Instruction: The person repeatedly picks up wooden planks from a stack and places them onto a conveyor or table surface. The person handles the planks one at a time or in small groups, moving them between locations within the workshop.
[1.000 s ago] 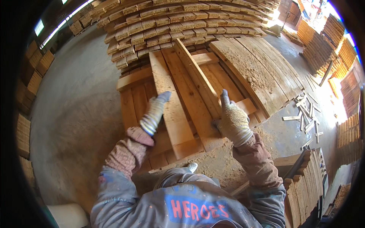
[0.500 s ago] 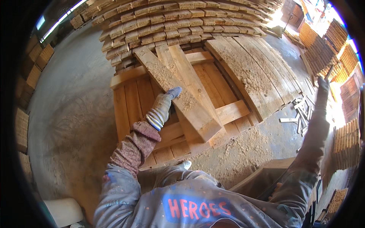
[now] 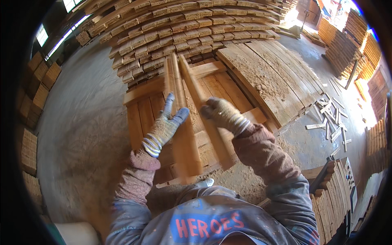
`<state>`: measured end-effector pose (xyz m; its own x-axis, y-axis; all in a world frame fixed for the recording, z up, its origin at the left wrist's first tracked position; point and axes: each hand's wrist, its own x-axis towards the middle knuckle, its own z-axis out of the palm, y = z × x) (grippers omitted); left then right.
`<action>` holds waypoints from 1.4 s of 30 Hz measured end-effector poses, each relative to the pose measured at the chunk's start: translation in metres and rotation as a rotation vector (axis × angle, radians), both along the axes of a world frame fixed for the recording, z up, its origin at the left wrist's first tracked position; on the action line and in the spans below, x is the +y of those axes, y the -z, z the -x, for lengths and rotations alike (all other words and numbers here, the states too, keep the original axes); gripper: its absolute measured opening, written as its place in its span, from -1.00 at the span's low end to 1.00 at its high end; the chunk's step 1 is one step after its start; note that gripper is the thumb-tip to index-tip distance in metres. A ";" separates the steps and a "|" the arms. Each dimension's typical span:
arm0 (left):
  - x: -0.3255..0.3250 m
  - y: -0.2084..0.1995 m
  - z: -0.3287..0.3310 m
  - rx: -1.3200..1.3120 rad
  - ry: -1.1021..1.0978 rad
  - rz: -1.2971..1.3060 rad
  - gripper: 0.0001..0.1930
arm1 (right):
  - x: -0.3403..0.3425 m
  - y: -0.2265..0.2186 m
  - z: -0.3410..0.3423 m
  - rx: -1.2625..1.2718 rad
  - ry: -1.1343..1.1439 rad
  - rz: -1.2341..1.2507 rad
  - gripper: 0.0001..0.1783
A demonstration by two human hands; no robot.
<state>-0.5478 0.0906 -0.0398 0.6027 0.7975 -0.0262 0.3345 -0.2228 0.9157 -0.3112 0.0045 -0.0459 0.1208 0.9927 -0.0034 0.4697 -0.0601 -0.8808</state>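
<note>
Viewing remotely, I log the largest first. The plank pile [image 3: 175,34] spans the far side; its rows sit in close courses, presumably to keep it steady. Nearer right lie the dusty boards [image 3: 271,71], flat and side by side, sawdust over their tops. To their left I see the lower boards [image 3: 145,112], with crosspieces [image 3: 210,69] laid across them; I judge these act as spacers, leaving a gap beneath whatever lies on top.

Over the lower boards are two long boards, both blurred, near ends toward the wearer and slightly splayed. The left board [image 3: 185,143] is beside the left hand [image 3: 165,124]. That grip shows finger and thumb spread in a V against it; the other fingers are hidden, so I cannot tell whether it has hold. The right board [image 3: 210,122] is in the right hand [image 3: 224,114], fingers curled closed over its edge near mid-length, probably for balance. Whether either board rests on the crosspieces, I cannot tell.

Smallest: offcuts [image 3: 335,131], scattered loosely on the floor [image 3: 77,102] at right.
</note>
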 end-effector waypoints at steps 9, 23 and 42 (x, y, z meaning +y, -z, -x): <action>0.017 0.027 -0.006 0.064 0.214 -0.501 -0.17 | -0.036 -0.053 0.070 -0.162 0.057 0.174 0.37; -0.323 -0.076 -0.246 -0.678 1.527 -0.148 -0.37 | -0.406 -0.080 0.053 0.203 1.201 -0.704 0.58; -0.699 0.010 -0.190 0.449 2.328 0.615 -0.38 | -0.725 0.089 0.391 0.319 2.950 0.348 0.28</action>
<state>-0.3580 -0.6086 -0.0494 0.0081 -0.9774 -0.2112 0.1566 -0.2073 0.9656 -0.7022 -0.7208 -0.1348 0.0085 -0.9790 -0.2035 -0.6748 0.1446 -0.7237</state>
